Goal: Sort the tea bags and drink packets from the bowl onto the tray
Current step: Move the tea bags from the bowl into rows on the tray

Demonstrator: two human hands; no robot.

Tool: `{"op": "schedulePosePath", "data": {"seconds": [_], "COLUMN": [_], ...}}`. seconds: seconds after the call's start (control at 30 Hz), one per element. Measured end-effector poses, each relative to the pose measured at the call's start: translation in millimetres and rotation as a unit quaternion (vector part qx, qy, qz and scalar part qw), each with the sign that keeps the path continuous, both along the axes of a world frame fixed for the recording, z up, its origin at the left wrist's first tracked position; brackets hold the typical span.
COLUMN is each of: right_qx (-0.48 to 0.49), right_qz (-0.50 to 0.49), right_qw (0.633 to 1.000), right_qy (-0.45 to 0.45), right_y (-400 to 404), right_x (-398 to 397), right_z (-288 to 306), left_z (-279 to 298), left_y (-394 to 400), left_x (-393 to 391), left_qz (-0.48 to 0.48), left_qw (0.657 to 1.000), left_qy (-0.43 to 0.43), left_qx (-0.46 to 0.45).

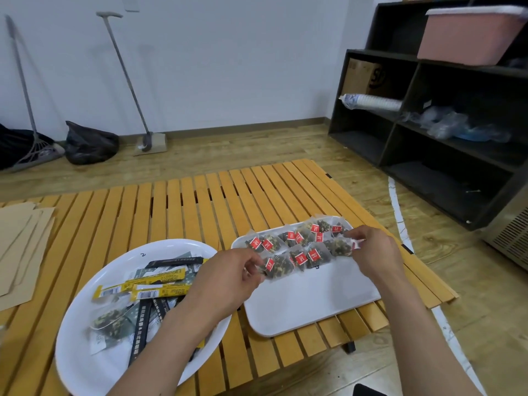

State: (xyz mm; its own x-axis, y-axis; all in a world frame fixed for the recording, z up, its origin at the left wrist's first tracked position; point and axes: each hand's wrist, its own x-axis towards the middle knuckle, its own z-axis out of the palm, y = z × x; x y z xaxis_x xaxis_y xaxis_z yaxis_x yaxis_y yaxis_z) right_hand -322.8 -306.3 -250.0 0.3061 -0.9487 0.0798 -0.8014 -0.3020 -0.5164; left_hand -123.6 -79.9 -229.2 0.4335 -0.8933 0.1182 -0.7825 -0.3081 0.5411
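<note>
The left hand (234,271) pinches the near end of a row of tea bags (297,247). Its fingers curl around the last see-through bag (275,267) there. The right hand (371,252) pinches a bag at the far end of the same row, with its fingertips closed on the thin edge.

Between the two hands the tea bags lie in two rows, side by side and touching. Each one is a small clear pouch, puffy, with dark green leaves and pale bits inside. Each has a little square red tag with white marks.

Under both hands sits the tray (308,304). It is white, smooth and flat, with round corners. The bags fill its far part, and the part close to the person is bare.

Beside the left hand, under the left arm, is the bowl (85,364). It is white, round, wide and shallow. In it lie long thin drink packets (148,290), some yellow and some black, shiny and flat. A few more clear tea pouches (110,320) lie at the side of the bowl away from the tray.

Tray and bowl rest on a table (177,207) of yellow wooden slats with gaps between them. Past the bowl, away from the hands, lie flat brown cardboard sheets (20,247).
</note>
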Motion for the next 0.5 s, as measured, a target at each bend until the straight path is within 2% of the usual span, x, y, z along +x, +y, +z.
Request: {"op": "schedulePosePath", "data": {"seconds": [0.1, 0.17, 0.23, 0.3, 0.4, 0.5], "right_qx": [-0.05, -0.102, -0.109, -0.068, -0.036, -0.028], "right_qz": [-0.034, -0.016, 0.051, 0.149, 0.304, 0.407], "right_qw": [0.998, 0.993, 0.988, 0.98, 0.949, 0.912], "right_qy": [-0.021, -0.054, -0.093, -0.113, -0.069, -0.041], "right_y": [10.8, 28.7, 55.0, 84.4, 130.1, 172.5], "right_x": [1.1, 13.7, 36.7, 62.8, 97.1, 120.5], "right_z": [19.4, 32.8, 42.8, 45.7, 39.4, 33.6], "left_z": [2.6, 7.1, 13.9, 21.2, 28.6, 33.9], "left_y": [5.0, 10.2, 19.5, 34.9, 68.9, 108.8], "left_x": [2.9, 8.4, 22.1, 43.3, 80.3, 108.0], "left_qz": [-0.002, 0.005, 0.029, 0.075, 0.146, 0.176], "left_qw": [1.0, 0.999, 0.998, 0.995, 0.988, 0.981], "left_qy": [-0.025, -0.046, -0.058, -0.064, -0.05, -0.028], "left_qx": [-0.003, -0.006, -0.006, -0.005, 0.007, 0.082]}}
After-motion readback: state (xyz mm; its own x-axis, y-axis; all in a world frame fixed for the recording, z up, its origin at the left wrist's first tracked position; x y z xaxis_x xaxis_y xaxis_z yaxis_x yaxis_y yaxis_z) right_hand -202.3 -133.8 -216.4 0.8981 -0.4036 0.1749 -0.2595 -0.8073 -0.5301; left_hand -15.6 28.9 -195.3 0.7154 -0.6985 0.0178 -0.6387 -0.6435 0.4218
